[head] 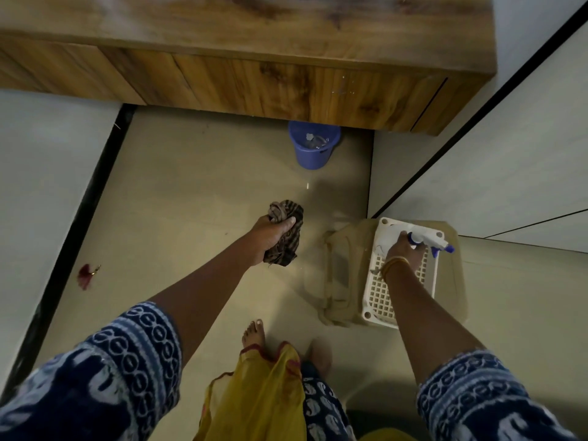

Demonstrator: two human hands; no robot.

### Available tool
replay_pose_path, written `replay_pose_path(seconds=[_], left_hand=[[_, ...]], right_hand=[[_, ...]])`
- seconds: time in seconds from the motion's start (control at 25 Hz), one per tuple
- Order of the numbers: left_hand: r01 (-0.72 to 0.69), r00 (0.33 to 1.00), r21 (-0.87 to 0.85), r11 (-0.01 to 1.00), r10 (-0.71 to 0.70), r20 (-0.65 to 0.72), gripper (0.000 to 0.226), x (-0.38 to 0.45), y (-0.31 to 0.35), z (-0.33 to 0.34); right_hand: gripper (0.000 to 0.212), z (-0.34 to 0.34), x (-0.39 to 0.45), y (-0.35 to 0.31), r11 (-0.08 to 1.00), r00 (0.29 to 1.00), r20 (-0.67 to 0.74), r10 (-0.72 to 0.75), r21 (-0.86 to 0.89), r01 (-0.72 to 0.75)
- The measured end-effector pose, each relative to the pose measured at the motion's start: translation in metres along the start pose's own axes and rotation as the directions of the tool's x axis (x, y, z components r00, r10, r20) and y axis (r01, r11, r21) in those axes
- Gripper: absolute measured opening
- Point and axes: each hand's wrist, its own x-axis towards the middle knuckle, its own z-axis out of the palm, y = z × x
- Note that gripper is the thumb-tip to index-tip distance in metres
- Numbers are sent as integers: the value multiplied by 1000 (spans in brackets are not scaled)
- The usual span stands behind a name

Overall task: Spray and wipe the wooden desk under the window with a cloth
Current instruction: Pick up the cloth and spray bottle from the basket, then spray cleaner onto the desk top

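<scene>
Standing short of the wooden desk, the person has the left hand clenched around a bunched striped cloth held low in front of the desk, while the right hand wraps its fingers around a spray bottle over a white basket further to the right of the desk's front. From here the bottle's trigger could catch on the basket's lattice, or spray could miss the desk, whose top lies well apart from both hands. A blue bucket sits on the glossy beige floor beneath the desk's front edge, pale walls flank the desk, and a small red object lies left of it.
</scene>
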Motion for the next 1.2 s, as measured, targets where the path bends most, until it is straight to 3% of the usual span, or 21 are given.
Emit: replay_pose_path(seconds=[0.04, 0.08, 0.16, 0.28, 0.36, 0.48, 0.64, 0.76, 0.92, 1.04, 1.2], left_hand=[[-5, 1000, -25, 1000, 4, -12, 49, -4, 2, -2], [-13, 1000, -56, 998, 12, -16, 47, -10, 5, -3], [-37, 999, -106, 994, 36, -13, 41, -23, 14, -5], [-70, 997, -141, 988, 67, -27, 39, -46, 30, -11], [-49, 998, -194, 980, 43, -36, 48, -58, 41, -18], [-55, 998, -296, 954, 45, -42, 45, -77, 57, -34], [-138, 988, -336, 932, 105, -115, 36, -106, 83, -72], [-167, 982, -327, 930, 127, -141, 51, -110, 105, -115], [-222, 971, -327, 919, 176, -164, 58, -114, 140, -182], [-286, 954, -357, 889, 230, -190, 51, -118, 168, -232], [-395, 917, -403, 826, 325, -232, 50, -112, 212, -296]], right_hand=[[42, -3, -9, 3, 998, 996, -70, -60, -35, 57], [42, -6, -16, 5, 993, 994, -47, -99, -63, 96], [42, -11, -32, 6, 972, 981, 51, -189, -135, 194], [34, -15, -65, -11, 974, 947, 270, -174, -91, 205], [22, -12, -91, -22, 983, 890, 434, -142, -39, 177], [9, -2, -128, -39, 981, 808, 559, -188, 70, 179], [10, 21, -183, -81, 955, 699, 665, -264, 76, 288], [12, 50, -224, -116, 919, 603, 743, -291, 43, 392], [49, 102, -281, -154, 852, 534, 752, -386, 67, 520], [14, 140, -322, -181, 781, 464, 760, -455, 91, 617], [32, 191, -357, -222, 758, 398, 810, -431, 85, 647]])
